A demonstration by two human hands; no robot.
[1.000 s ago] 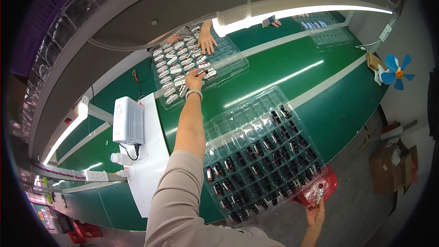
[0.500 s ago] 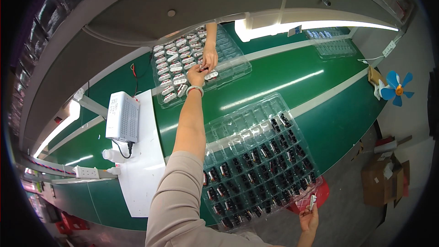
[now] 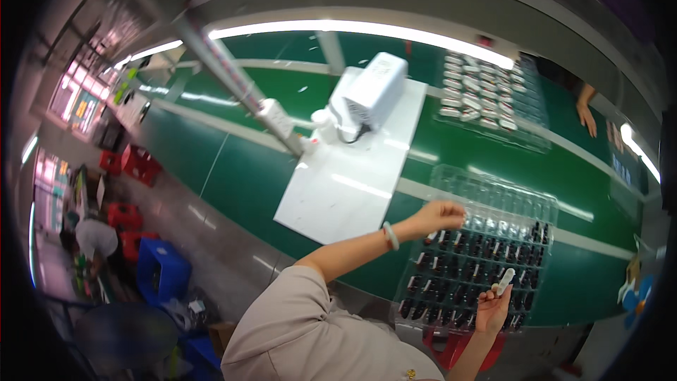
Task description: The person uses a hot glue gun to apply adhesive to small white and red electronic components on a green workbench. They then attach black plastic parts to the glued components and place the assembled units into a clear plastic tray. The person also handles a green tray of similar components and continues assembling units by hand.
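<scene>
My right hand (image 3: 491, 312) holds a small, elongated white plastic piece (image 3: 505, 281) upright between thumb and fingers, over the right part of the near tray. My left hand (image 3: 438, 219), a pale bracelet on its wrist, hovers above that tray's left side. Its fingers are curled together; whatever they may pinch is too blurred to make out. Beneath both hands lies the clear plastic tray (image 3: 486, 201), with rows of small black parts (image 3: 462, 268), some with white pieces, and bare pockets along its far side.
Farther back, a second clear tray (image 3: 534, 142) carries white parts (image 3: 479, 92); beside it is another person's hand (image 3: 587, 118). A white power unit (image 3: 379, 89) and white bottles (image 3: 323, 118) stand near a white board (image 3: 338, 197). A red stool (image 3: 451, 353) sits below the bench edge.
My left hand has drawn back from the far tray, apart from the other person's hand, to above the near tray. My right hand has lifted the white piece over the tray. The view has turned left.
</scene>
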